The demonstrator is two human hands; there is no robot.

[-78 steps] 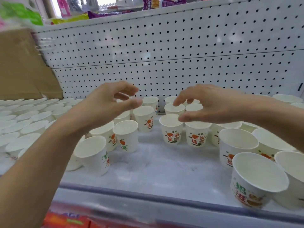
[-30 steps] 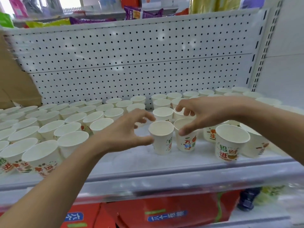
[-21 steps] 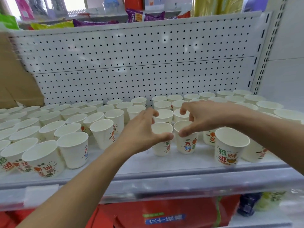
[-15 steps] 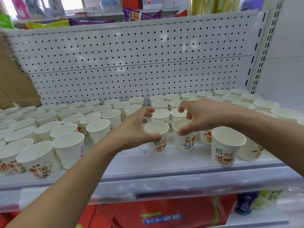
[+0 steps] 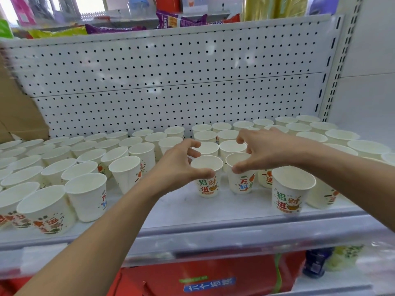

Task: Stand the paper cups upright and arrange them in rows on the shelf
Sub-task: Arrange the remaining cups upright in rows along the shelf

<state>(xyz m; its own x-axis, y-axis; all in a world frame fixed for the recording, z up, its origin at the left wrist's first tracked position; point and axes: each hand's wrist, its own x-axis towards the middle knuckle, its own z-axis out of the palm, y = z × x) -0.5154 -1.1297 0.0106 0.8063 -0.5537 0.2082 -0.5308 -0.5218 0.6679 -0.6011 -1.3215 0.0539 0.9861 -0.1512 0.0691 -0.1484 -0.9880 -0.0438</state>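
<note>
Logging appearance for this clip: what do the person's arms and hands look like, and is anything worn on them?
Both arms are bare as far up as the frame shows, with no sleeve on the left forearm or the right forearm. The left hand and right hand are ungloved. No ring, watch, bracelet or marking shows on the wrists or fingers.
</note>
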